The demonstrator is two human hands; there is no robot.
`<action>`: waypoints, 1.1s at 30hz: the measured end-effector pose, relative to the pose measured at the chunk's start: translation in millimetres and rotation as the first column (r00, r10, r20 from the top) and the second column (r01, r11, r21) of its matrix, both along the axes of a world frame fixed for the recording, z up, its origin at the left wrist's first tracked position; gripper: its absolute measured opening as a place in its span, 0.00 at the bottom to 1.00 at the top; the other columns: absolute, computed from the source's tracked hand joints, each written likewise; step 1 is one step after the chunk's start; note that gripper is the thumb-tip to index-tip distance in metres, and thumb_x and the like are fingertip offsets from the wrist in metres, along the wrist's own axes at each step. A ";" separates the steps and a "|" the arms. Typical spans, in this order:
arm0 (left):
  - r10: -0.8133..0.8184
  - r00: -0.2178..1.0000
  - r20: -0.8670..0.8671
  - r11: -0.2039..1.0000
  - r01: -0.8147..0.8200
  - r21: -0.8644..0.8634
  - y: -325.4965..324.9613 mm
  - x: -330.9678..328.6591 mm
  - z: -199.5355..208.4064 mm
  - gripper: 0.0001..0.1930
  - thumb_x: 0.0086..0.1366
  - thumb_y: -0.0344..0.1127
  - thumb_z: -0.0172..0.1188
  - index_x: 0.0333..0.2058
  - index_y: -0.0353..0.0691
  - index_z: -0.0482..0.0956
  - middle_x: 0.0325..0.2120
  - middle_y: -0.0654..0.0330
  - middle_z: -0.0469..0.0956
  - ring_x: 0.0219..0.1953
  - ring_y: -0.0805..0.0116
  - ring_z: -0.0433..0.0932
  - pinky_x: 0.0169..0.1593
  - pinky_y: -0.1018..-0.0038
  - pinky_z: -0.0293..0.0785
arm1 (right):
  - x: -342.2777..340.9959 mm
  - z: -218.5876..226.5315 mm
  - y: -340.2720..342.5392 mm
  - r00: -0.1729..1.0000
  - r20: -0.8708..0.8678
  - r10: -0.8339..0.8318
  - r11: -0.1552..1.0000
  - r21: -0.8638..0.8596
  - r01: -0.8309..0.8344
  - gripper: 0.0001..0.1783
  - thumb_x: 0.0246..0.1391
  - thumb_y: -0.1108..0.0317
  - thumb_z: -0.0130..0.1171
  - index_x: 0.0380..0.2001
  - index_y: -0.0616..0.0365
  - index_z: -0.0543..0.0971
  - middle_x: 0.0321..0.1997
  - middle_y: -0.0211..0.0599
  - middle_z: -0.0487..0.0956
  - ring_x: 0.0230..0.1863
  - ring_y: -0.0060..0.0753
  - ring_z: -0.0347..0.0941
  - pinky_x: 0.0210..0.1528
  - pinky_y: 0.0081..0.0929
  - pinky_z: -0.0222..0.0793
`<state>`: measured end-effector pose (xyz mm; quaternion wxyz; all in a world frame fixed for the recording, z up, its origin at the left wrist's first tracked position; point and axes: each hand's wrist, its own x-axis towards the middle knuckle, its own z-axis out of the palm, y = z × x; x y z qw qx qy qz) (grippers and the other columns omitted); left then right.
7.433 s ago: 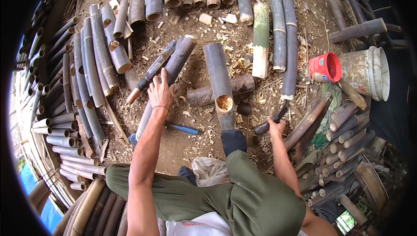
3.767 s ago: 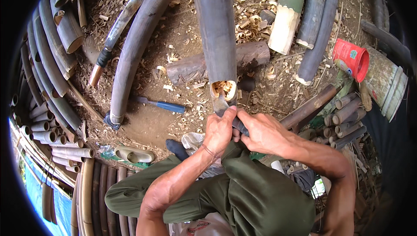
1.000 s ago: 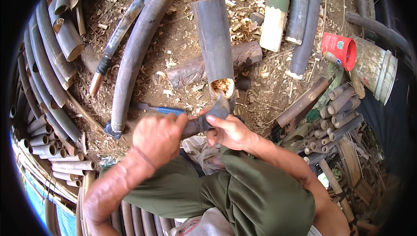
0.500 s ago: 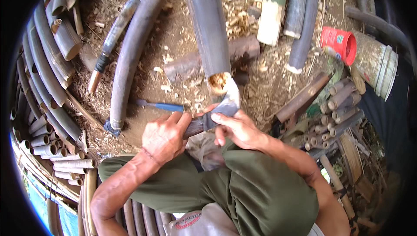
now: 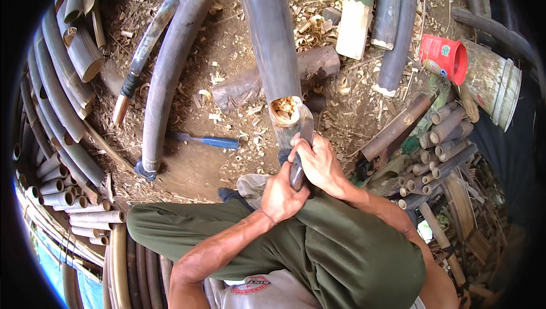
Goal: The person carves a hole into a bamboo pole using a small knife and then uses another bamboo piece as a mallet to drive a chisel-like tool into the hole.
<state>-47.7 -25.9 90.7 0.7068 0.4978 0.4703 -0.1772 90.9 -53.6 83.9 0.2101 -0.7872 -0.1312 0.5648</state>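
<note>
Knife [image 5: 307, 124] has swung forward, grip of left hand [image 5: 282, 197] and right hand [image 5: 318, 164] closed around it; bamboo tube [image 5: 270, 47] seems already cut open, but shavings [image 5: 285, 108] remain inside.

Thick grey-brown bamboo tube [image 5: 270, 47]: smooth woody skin, low satin sheen, faint lengthwise streaks; cut mouth pale, rough, fibrous.
Curved grey knife with dark rounded handle [image 5: 307, 127]: metal blade; handle smooth with a glossy highlight, material unclear.
Stout brown log [image 5: 319, 63]: matt wood, rough and scarred.
Green-and-cream bamboo pole [image 5: 359, 5]: green skin smooth; lower part bare, pale, matt wood.
Slim blue-handled tool [image 5: 220, 142]: handle smooth, plastic-looking; shank dull metal.
Small red round bucket [image 5: 438, 56]: smooth, glossy plastic.
Large off-white round bucket [image 5: 489, 87]: plastic, stained, dull.
Olive-green trousers [image 5: 364, 246]: matt cloth, softly creased.
Pale curled shavings [image 5: 313, 30]: dry, matt, woody.
</note>
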 end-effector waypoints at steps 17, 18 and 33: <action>-0.871 0.490 -0.032 0.458 0.834 0.307 184.9 -12.7 13.2 0.17 0.50 0.34 0.64 0.40 0.37 0.76 0.24 0.48 0.81 0.30 0.50 0.83 0.40 0.58 0.79 | -8.9 -0.1 19.2 0.291 -0.792 -0.536 0.777 -0.329 0.536 0.18 0.65 0.63 0.53 0.53 0.61 0.73 0.24 0.28 0.74 0.18 0.20 0.67 0.32 0.33 0.76; -0.842 0.540 0.000 0.515 0.803 0.300 173.6 -21.8 3.6 0.17 0.50 0.33 0.63 0.40 0.37 0.76 0.23 0.48 0.81 0.29 0.49 0.83 0.40 0.58 0.79 | -7.9 -0.9 19.4 0.347 -0.773 -0.530 0.796 -0.314 0.518 0.17 0.64 0.64 0.53 0.52 0.62 0.74 0.26 0.27 0.74 0.17 0.18 0.65 0.31 0.33 0.76; -0.700 0.683 -0.209 0.438 0.641 0.630 126.6 -23.0 30.8 0.17 0.47 0.28 0.65 0.36 0.39 0.70 0.27 0.54 0.77 0.26 0.52 0.81 0.30 0.60 0.77 | -2.3 4.0 4.6 0.429 -0.815 -0.389 0.817 -0.090 0.569 0.14 0.68 0.64 0.49 0.53 0.56 0.70 0.51 0.42 0.78 0.20 0.22 0.66 0.37 0.37 0.78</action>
